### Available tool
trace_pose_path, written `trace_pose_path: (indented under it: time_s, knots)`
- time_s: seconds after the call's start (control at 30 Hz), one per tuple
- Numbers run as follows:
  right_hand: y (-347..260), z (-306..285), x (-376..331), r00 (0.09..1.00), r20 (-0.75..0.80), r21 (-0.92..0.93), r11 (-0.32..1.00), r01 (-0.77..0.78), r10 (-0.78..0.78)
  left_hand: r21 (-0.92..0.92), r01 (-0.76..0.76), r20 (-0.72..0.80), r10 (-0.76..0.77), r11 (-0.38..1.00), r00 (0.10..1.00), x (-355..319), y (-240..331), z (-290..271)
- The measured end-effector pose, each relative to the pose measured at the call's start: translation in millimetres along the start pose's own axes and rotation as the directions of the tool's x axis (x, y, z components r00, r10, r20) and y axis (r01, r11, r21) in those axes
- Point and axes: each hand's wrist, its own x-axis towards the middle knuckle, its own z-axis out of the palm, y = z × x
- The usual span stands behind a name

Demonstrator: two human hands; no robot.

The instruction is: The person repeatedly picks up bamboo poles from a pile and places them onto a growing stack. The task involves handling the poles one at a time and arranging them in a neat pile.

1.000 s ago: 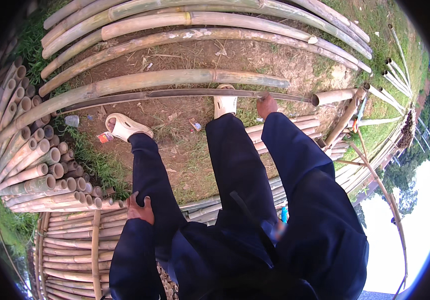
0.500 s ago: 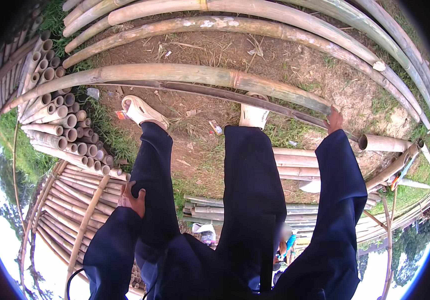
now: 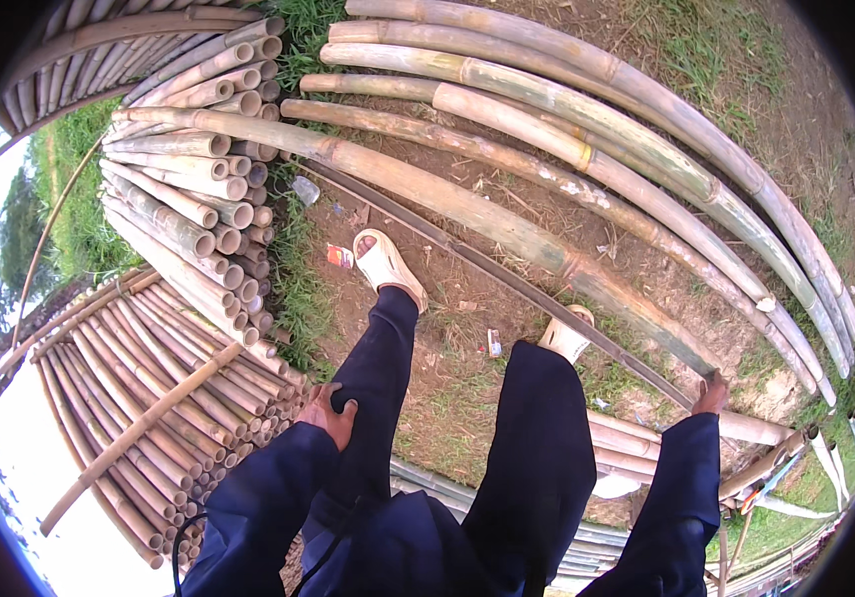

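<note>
My right hand (image 3: pixel 712 394), its fingers curled, holds the near right end of a long pale-green bamboo pole (image 3: pixel 517 239). Beside the pole, on my side, runs a long narrow dark bar (image 3: pixel 492 254) that reaches close to the same hand. The pole's far left end lies over a stack of cut bamboo. My left hand (image 3: pixel 330 416) rests on my left leg, thumb spread from the fingers, with no object in it. One sandalled foot (image 3: pixel 388 267) is on the dirt, and the other (image 3: pixel 567 333) is partly behind the bar.
Several more bamboo poles (image 3: pixel 587 159) lie beyond, roughly parallel. Stacked bamboo ends (image 3: pixel 218 214) stand at the left, and a lower rack of bamboo (image 3: pixel 149 398) sits nearer. More poles (image 3: pixel 627 438) lie behind my right arm. Bits of litter (image 3: pixel 494 342) dot the grassy dirt.
My view has turned to the left, so the stacked bamboo shows more fully and the pole looks more slanted. Both hands keep their places on the leg and at the pole's end.
</note>
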Motion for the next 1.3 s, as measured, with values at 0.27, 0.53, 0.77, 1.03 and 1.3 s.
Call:
trace_pose_path:
  time_s: [0.27,0.53,0.77,1.03,1.3]
  knots:
    - [-141,124,-170,0.95,0.175,0.016,0.965,0.262,-0.261,-0.138,0.039,0.149,-0.018,0.99,0.989,8,-29,-18]
    - [-181,325,-390,0.622,0.699,0.058,0.895,0.443,-0.353,-0.285,-0.01,0.315,0.103,0.959,0.944,37,-76,-49]
    - [-111,565,-604,0.568,0.789,0.028,0.937,0.347,-0.234,-0.381,-0.075,0.288,0.195,0.922,0.937,65,-111,-61]
    - [-56,747,-817,0.376,0.91,0.044,0.943,0.331,-0.175,-0.503,-0.053,0.315,0.239,0.863,0.919,94,-140,-81]
    - [-48,814,-867,0.493,0.865,-0.098,0.933,0.346,-0.092,-0.589,-0.03,0.284,0.241,0.808,0.928,97,-148,-67]
